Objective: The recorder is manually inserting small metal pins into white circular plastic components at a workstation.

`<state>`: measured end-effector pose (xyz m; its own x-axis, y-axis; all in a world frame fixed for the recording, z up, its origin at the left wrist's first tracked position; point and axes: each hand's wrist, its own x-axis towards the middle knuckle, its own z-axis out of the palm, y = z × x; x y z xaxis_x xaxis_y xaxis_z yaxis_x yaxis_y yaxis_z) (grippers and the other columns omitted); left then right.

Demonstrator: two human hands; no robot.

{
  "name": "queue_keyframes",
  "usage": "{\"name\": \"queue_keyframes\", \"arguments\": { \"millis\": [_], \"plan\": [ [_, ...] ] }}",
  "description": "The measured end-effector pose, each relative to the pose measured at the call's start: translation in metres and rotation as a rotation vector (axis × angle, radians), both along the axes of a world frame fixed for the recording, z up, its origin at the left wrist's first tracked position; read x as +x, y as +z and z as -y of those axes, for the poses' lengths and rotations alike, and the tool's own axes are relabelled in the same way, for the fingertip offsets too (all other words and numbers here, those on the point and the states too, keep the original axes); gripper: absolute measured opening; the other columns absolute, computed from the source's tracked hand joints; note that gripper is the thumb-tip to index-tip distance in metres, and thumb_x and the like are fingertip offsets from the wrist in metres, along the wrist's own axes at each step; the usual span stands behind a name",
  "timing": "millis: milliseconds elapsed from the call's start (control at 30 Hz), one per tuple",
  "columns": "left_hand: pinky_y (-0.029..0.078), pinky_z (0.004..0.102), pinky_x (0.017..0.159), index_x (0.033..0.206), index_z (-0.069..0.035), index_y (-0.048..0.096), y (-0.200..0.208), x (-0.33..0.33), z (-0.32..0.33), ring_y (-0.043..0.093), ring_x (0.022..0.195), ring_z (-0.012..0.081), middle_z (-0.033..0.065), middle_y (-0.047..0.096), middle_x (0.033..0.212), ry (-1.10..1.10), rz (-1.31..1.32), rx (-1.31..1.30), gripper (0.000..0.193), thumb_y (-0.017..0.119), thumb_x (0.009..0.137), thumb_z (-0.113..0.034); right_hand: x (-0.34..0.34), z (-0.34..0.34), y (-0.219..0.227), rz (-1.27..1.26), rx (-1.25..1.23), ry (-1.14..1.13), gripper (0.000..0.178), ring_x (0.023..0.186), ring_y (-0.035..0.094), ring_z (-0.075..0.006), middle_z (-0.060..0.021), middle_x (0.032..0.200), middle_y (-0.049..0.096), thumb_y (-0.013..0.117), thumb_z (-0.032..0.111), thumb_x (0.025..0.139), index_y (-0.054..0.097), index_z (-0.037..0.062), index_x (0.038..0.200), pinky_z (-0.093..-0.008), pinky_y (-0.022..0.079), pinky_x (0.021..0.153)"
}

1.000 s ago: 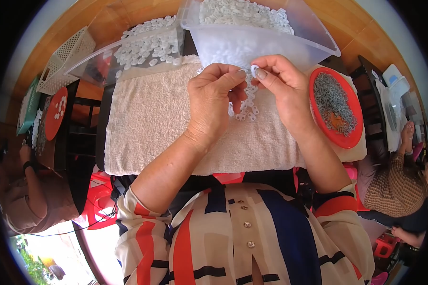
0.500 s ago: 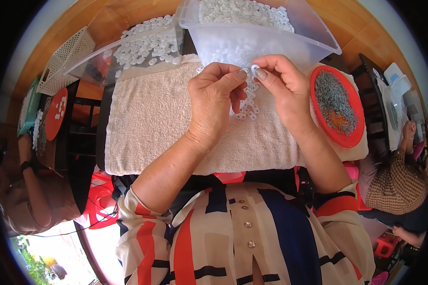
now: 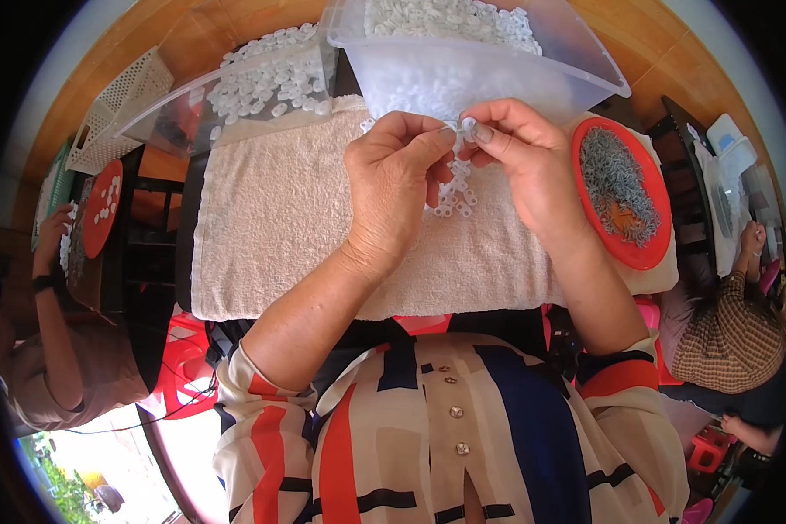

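Observation:
Above the far part of a beige towel (image 3: 279,218), my two hands meet with their fingertips almost touching. My right hand (image 3: 533,162) pinches a small white plastic piece (image 3: 468,125) between thumb and forefinger. My left hand (image 3: 393,175) is closed too, thumb pressed to forefinger; whatever lies between them is mostly hidden, with only a bit of white at the tips. Below and behind the hands, a loose pile of small white plastic pieces with holes (image 3: 454,194) rests on the towel.
A large translucent bin (image 3: 489,83) of white pieces stands at the back; a clear tray (image 3: 175,109) with more is to its left. On the right, a red plate (image 3: 664,196) bears small grey metal parts (image 3: 620,183). Co-workers sit at both sides, one hand (image 3: 54,231) at the left table.
My right hand has shifted slightly left and down, bringing the white piece up to my left fingertips. The left co-worker's hand has reached farther forward.

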<state>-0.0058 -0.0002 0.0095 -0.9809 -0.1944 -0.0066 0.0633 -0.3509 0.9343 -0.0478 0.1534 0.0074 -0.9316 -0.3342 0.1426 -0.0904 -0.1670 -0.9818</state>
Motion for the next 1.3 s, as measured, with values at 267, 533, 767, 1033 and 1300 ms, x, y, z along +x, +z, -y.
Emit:
{"name": "queue_keyframes", "arguments": {
  "millis": [267, 533, 767, 1033, 1300],
  "plan": [
    [0.039, 0.0198, 0.039, 0.086, 0.004, 0.062, 0.001, 0.000, 0.000, 0.054, 0.052, 0.0075, 0.0060, 0.061, 0.067, 0.019, 0.007, -0.018, 0.011, 0.065, 0.085, -0.006, 0.005, 0.004, -0.004, -0.276, 0.128, -0.093, 0.014, 0.086, 0.061, -0.0102, -0.0027, 0.095, 0.065, 0.059, 0.004, 0.093, 0.064, -0.0011, 0.106, -0.0234, 0.049, 0.081],
    [0.039, 0.0200, 0.039, 0.086, 0.004, 0.063, 0.000, 0.001, 0.000, 0.054, 0.052, 0.0075, 0.0062, 0.061, 0.067, 0.010, 0.002, -0.026, 0.011, 0.064, 0.086, -0.006, 0.008, 0.003, -0.005, -0.343, 0.156, -0.107, 0.014, 0.088, 0.061, -0.0095, -0.0028, 0.095, 0.065, 0.059, 0.004, 0.094, 0.063, -0.0017, 0.106, -0.0227, 0.049, 0.081],
    [0.039, 0.0203, 0.038, 0.086, 0.004, 0.062, 0.002, 0.002, 0.000, 0.054, 0.052, 0.0082, 0.0073, 0.062, 0.069, 0.003, 0.013, 0.006, 0.011, 0.064, 0.085, -0.006, 0.000, 0.000, -0.003, 0.026, -0.025, 0.012, 0.019, 0.085, 0.063, -0.0145, -0.0050, 0.094, 0.066, 0.058, 0.009, 0.093, 0.063, -0.0012, 0.109, -0.0272, 0.047, 0.077],
    [0.039, 0.0209, 0.038, 0.085, 0.004, 0.062, 0.000, 0.001, 0.001, 0.054, 0.051, 0.0088, 0.0076, 0.062, 0.068, -0.010, 0.017, 0.040, 0.010, 0.063, 0.085, -0.006, -0.004, -0.002, -0.005, 0.097, -0.087, 0.075, 0.021, 0.085, 0.063, -0.0160, -0.0055, 0.094, 0.066, 0.058, 0.010, 0.093, 0.063, -0.0011, 0.110, -0.0280, 0.047, 0.076],
    [0.038, 0.0207, 0.038, 0.085, 0.004, 0.062, 0.000, 0.000, 0.002, 0.054, 0.050, 0.0091, 0.0073, 0.061, 0.067, 0.020, 0.039, 0.072, 0.010, 0.064, 0.084, -0.005, -0.017, -0.011, -0.011, 0.263, -0.238, 0.203, 0.020, 0.083, 0.062, -0.0196, -0.0066, 0.090, 0.064, 0.055, 0.012, 0.094, 0.062, -0.0007, 0.109, -0.0309, 0.047, 0.075]
  ]
}}
